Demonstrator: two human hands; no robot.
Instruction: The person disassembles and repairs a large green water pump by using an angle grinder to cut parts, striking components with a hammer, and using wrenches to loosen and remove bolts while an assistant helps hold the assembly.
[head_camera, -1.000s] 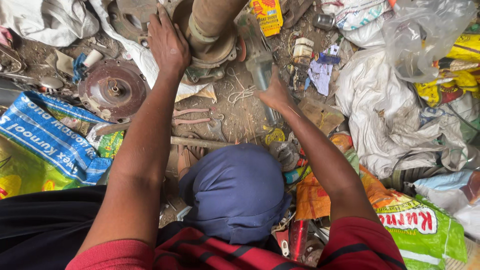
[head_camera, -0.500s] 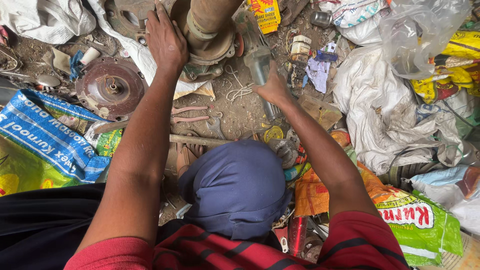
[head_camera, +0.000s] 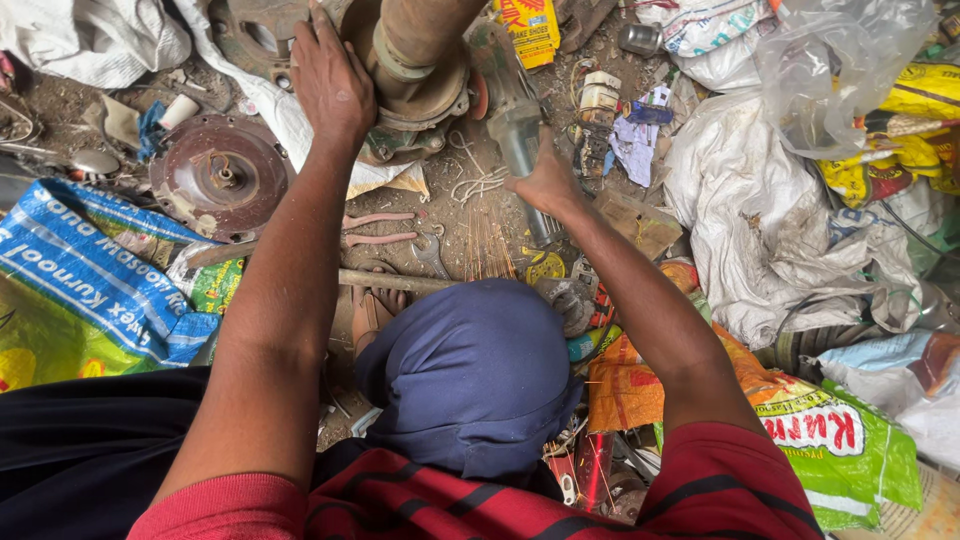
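Note:
My left hand (head_camera: 330, 80) presses against the rusty pipe (head_camera: 425, 45) at its flanged joint, fingers wrapped over the edge at the top of the view. My right hand (head_camera: 548, 182) grips the body of a grey-green angle grinder (head_camera: 512, 105), whose head sits against the right side of the pipe joint. Thin orange sparks (head_camera: 488, 245) stream down from the grinder toward me. A dark blue cloth (head_camera: 470, 370) bulges between my arms and hides the ground below it.
A rusty round disc (head_camera: 220, 175) lies left of the pipe. Pink-handled pliers (head_camera: 375, 228), a spanner (head_camera: 432, 255) and a long metal rod (head_camera: 400, 281) lie on the dirt. White sacks (head_camera: 760, 200), a blue sack (head_camera: 80, 270) and a clear plastic bag (head_camera: 840, 60) crowd the sides.
Sparks now fall from the grinder where none showed before. Both hands stay in nearly the same places on the pipe and the grinder.

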